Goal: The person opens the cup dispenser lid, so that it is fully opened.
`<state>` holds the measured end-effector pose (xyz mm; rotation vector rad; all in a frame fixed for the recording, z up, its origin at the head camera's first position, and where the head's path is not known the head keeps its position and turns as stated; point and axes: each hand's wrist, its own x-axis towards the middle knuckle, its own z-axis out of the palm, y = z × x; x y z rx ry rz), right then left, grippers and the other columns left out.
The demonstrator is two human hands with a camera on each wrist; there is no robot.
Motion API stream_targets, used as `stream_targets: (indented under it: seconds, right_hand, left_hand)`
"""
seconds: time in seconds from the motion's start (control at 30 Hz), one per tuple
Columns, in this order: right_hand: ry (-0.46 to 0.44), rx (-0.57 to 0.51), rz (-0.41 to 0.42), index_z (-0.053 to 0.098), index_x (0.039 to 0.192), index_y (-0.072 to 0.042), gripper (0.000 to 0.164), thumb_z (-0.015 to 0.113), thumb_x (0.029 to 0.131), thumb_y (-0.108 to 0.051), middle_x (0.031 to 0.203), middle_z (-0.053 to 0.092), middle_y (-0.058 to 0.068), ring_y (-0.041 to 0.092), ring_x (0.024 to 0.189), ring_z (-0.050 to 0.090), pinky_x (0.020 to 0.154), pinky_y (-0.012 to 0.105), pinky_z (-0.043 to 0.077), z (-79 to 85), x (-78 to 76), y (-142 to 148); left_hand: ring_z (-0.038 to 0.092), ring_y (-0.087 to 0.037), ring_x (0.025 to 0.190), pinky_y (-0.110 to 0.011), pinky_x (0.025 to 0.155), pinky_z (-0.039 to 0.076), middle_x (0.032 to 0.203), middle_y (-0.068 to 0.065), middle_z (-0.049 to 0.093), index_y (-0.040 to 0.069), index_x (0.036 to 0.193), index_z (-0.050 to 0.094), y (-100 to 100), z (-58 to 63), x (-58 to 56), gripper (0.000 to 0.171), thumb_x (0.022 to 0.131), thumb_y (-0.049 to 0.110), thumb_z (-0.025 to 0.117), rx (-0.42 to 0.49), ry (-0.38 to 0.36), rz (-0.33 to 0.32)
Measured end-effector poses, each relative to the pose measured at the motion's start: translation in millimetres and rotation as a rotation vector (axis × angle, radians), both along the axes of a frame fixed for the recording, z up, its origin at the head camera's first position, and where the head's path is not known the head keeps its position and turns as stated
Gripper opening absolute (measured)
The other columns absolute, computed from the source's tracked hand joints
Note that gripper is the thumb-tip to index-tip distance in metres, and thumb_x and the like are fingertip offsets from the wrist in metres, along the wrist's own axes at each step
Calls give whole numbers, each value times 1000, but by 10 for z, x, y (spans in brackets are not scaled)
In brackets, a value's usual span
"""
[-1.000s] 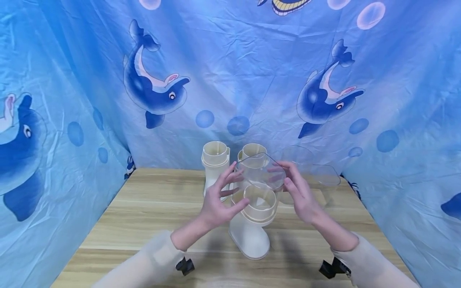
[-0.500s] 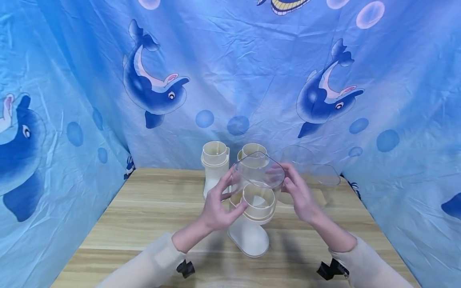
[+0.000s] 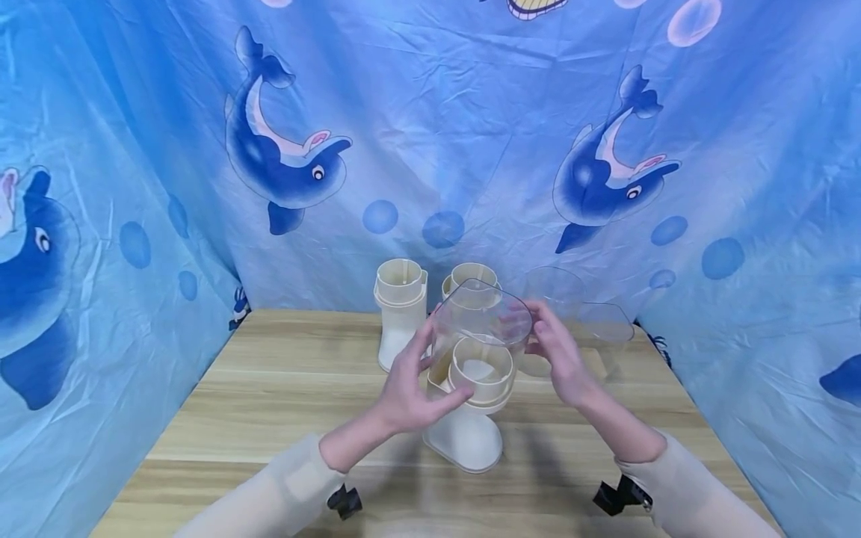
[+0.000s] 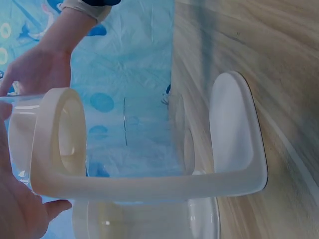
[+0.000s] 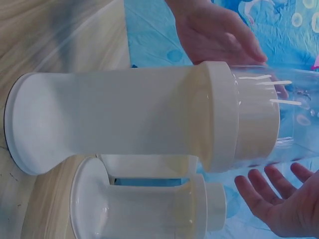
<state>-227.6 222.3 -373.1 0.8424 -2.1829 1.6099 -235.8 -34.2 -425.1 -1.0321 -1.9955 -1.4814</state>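
A white stand (image 3: 464, 442) with a rounded foot and a round collar stands upright in front of me. Over its collar sits a clear plastic container (image 3: 479, 317), its open rim facing up. My left hand (image 3: 409, 392) holds the container's left side, thumb in front and fingers partly hidden behind it. On the other side my right hand (image 3: 561, 360) holds it with curled fingers. In the right wrist view, the container (image 5: 299, 127) surrounds the collar's neck, right against the ledge.
Behind stand two similar white stands, one at the left (image 3: 402, 325) and one in the middle (image 3: 474, 275). Clear containers (image 3: 608, 323) are at the table's back right, near a flat beige piece (image 3: 593, 363). A blue dolphin-print curtain (image 3: 430, 134) borders the wooden table (image 3: 289, 418).
The clear container has turned slightly and sits a little lower over the stand's collar. My left fingers have closed in on its side. The stand has shifted slightly in view.
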Motion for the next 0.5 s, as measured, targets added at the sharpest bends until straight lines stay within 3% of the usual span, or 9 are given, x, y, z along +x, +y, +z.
stream_targets:
  seconds: [0.1,0.17,0.27,0.4,0.5]
  right_hand:
    - [-13,18,41,48,146,5,57,23,115,-35,132,66,28,13,113,71,89,36,62,-1,-13,-14]
    - [-16,12,77,47,148,6,59,20,116,-36,134,64,31,17,116,71,92,37,63,-4,-35,-29]
    - [-25,-20,97,46,149,6,59,20,116,-36,134,69,16,17,116,72,92,36,63,-5,-70,-48]
    - [-19,-28,58,48,146,6,57,22,115,-35,127,72,-7,10,110,73,88,33,63,7,-81,-51]
    - [-9,-28,14,51,142,6,57,25,115,-37,125,72,4,11,103,73,82,32,63,21,-62,-46]
  left_hand:
    - [55,-46,143,-51,94,64,171,-14,40,16,169,25,21,-7,19,114,77,18,92,-17,1,34]
    - [56,-41,144,-49,94,65,171,-11,41,19,170,24,43,-12,50,114,78,21,93,-15,-11,73]
    - [54,-34,145,-50,98,63,170,-9,42,20,170,25,68,-21,82,114,79,23,93,-7,-1,111]
    - [52,-38,147,-55,104,60,170,-15,39,8,166,28,68,-35,67,111,76,16,92,12,70,100]
    - [52,-45,146,-58,103,59,169,-19,39,3,164,30,54,-55,38,108,75,12,91,18,101,75]
